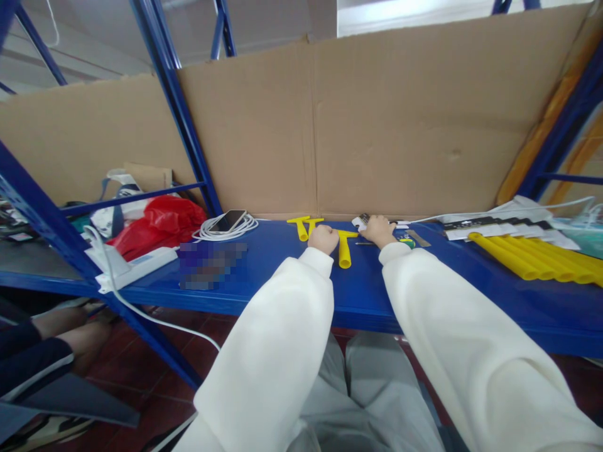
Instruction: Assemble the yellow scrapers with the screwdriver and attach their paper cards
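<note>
My left hand (323,239) is closed at the left end of the crossbar of a yellow T-shaped tool (345,254), whose round handle points toward me. Two more yellow T-shaped tools (301,229) lie just beyond that hand, near the cardboard. To the right, my right hand (378,231) is bent over a small black-and-white packet (362,220), partly hidden by the fingers. A thin screwdriver-like shaft (365,243) lies by its wrist. Right of it are a round green-and-yellow item (406,241) and a flat grey strip (419,238).
Yellow tubes (527,257) lie in a row on the blue shelf (377,301) at right, by black-and-white cards (499,225). At left are a coiled white cable (211,231) with a phone, a power strip (141,267) and a red bag (162,223). Cardboard (377,125) walls the back.
</note>
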